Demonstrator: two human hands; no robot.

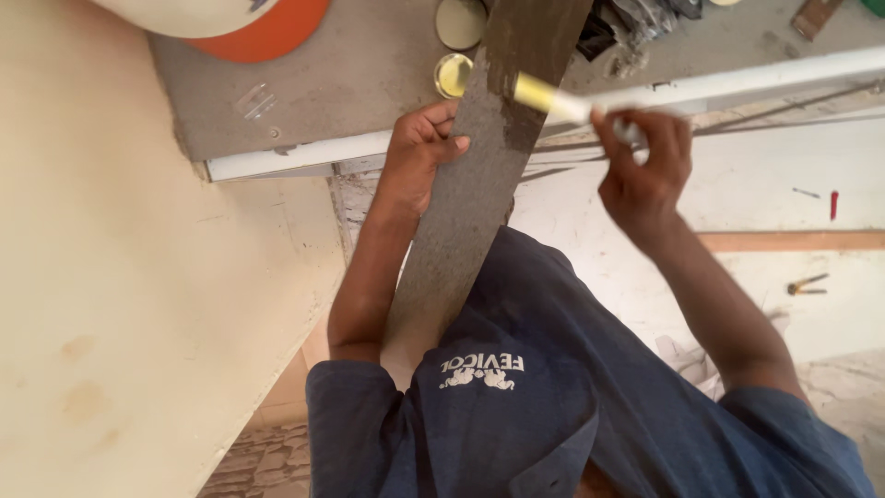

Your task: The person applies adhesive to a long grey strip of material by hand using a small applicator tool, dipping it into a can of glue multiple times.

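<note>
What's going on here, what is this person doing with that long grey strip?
A person in a blue shirt steadies a long grey board with the left hand. The right hand holds a brush with a yellowish tip against the board's upper part, where a darker wet patch shows. A small open tin sits on the worktop nearby.

Long strip [466, 198]: speckled grey, with a darker brown-grey wet patch at its far end. Brush [553, 100]: pale yellow with a white handle (blurred). Small open tin [453, 75]: yellowish inside, its round lid [459, 22] cream. Workbench top [359, 74]: dull grey with a white edge. Big panel [129, 304] at left: cream, with faint tan stains. Shirt [553, 387]: dark navy with white print. Far-left round thing [267, 32]: orange and cream. Floor [765, 198]: whitish, with a tan wood batten [793, 241].
</note>
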